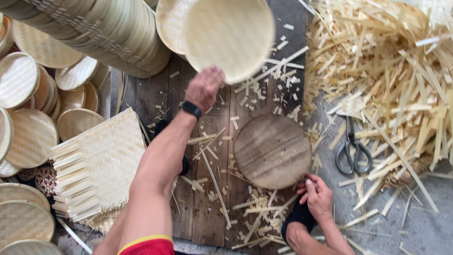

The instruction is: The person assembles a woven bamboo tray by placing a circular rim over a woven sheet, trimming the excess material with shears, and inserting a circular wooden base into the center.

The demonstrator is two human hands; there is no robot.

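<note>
Beside the round board [272, 151] — scissors [353, 151], bamboo scraps [391, 61], woven mats [101, 160].

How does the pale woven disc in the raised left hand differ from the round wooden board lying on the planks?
The woven disc is pale cream and finely woven; the wooden board is darker brown with visible grain. The disc is held up by the left hand and blurred; the board lies flat and sharp, with the right hand by its near edge. Both are round and look similar in size.
</note>
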